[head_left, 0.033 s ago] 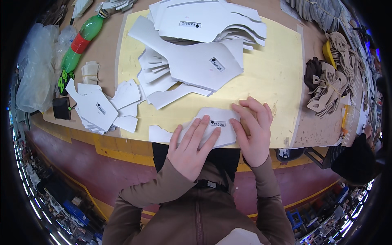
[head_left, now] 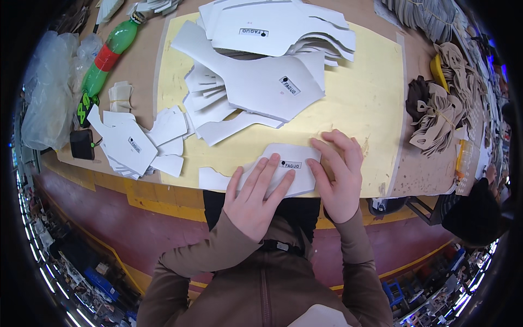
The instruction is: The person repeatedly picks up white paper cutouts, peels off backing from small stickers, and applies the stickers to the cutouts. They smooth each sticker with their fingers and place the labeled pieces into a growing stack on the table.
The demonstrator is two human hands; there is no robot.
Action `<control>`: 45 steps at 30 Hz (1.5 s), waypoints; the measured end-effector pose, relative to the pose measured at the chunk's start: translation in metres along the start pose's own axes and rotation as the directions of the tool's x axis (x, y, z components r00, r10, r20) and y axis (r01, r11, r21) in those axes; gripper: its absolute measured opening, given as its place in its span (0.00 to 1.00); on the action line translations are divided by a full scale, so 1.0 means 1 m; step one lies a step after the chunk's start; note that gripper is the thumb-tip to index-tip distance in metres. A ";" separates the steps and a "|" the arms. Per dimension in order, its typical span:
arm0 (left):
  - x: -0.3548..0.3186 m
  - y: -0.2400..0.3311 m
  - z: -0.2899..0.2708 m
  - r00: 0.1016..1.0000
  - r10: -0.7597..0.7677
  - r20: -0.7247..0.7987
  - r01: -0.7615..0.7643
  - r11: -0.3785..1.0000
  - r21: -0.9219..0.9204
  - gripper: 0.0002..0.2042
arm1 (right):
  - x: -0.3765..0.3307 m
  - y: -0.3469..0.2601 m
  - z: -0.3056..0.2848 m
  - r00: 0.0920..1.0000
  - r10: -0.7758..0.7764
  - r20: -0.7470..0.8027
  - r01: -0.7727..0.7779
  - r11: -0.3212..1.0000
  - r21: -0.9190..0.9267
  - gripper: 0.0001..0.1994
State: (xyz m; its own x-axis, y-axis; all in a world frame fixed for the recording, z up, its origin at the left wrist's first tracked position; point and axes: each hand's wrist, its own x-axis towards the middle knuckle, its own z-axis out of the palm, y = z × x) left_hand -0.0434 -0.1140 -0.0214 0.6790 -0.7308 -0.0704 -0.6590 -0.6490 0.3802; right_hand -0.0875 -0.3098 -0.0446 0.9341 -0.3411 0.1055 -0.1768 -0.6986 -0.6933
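A white cut shoe piece (head_left: 291, 177) with a small printed label lies near the table's front edge. My left hand (head_left: 256, 188) rests on it with flat, spread fingers pressing it down. Beside the right edge of that piece is my right hand (head_left: 340, 174), its thumb touching the edge and its fingers apart and slightly curled. Under my left hand, part of the piece's outline is hidden. A white piece with a notched edge (head_left: 213, 177) pokes out to its left. Farther back, a large pile of white cut pieces (head_left: 267, 82) lies on a yellow sheet (head_left: 370, 109).
A smaller stack of white pieces (head_left: 128, 144) sits left, near a black box-shaped object (head_left: 82, 144), a green bottle (head_left: 103, 68) and a clear plastic bag (head_left: 52, 92). Tied beige and brown pieces (head_left: 436, 120) lie right. Another person (head_left: 471, 212) is at the far right.
The fingers of my right hand have shifted very slightly. The left hand and the white pieces have kept their places.
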 end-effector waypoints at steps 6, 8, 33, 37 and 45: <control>-0.002 0.004 0.006 0.999 -0.009 -0.034 0.010 0.999 0.035 0.28 | -0.007 0.000 -0.001 0.999 0.039 0.003 -0.039 0.991 0.132 0.15; 0.001 0.001 0.008 0.999 -0.013 -0.047 0.015 0.999 0.038 0.28 | -0.007 0.000 0.000 0.992 -0.108 0.067 0.110 0.994 -0.019 0.16; 0.007 0.003 0.000 0.999 -0.041 0.000 0.041 0.999 -0.028 0.33 | -0.008 -0.009 -0.011 0.993 0.083 0.086 -0.093 0.988 0.122 0.07; 0.011 0.001 -0.001 1.000 -0.025 -0.001 0.025 0.999 -0.045 0.35 | -0.009 -0.008 -0.007 0.993 0.107 0.055 -0.113 0.988 0.107 0.07; 0.015 -0.002 0.001 0.999 0.009 -0.035 -0.008 1.000 0.027 0.36 | -0.012 -0.006 0.001 0.990 0.137 -0.010 -0.134 0.980 0.145 0.07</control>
State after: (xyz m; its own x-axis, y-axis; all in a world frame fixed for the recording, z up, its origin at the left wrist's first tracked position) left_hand -0.0320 -0.1237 -0.0244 0.6839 -0.7287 -0.0342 -0.6730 -0.6483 0.3560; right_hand -0.0970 -0.3008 -0.0425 0.8980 -0.4398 0.0162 -0.2540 -0.5480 -0.7969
